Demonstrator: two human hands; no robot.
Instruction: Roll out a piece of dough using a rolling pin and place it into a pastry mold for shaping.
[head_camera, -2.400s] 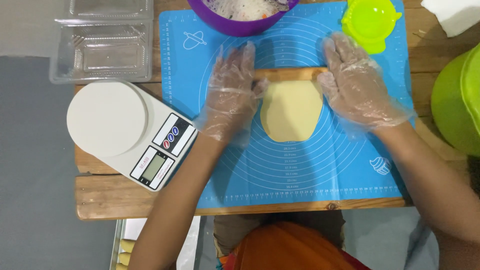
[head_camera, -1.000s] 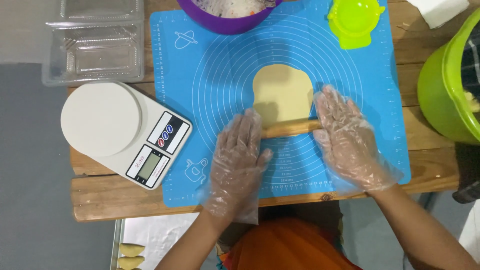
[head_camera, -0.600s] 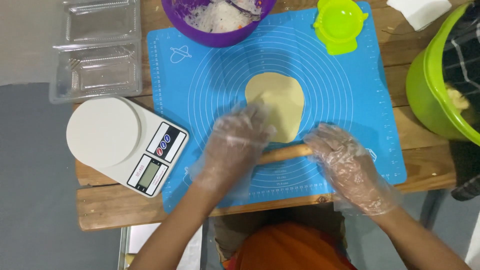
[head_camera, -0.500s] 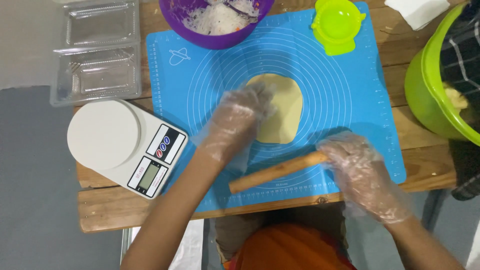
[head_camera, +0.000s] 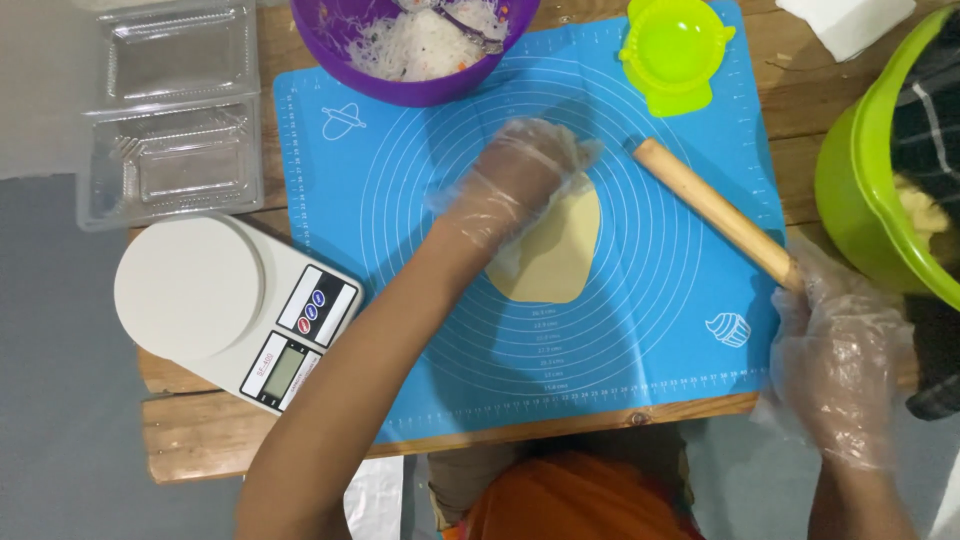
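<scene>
Two gloved hands work over one blue mat. The left hand lies on the upper left edge of the single dough disc, fingers curled loosely over that rim, though whether they pinch it I cannot tell. The dough sits near the mat's middle, with bare mat all round it, widest toward the near edge and the left. The right hand hangs past the mat's right near corner, fingers closed round the near end of the one rolling pin, which slants across the mat's right side, apart from the dough. Two bowls stand at the edges: a purple bowl of white filling overlapping the far edge, and a green bowl off the right side. One green press rests on the far right corner. One white scale sits just left of the mat, with two clear trays beyond it.
</scene>
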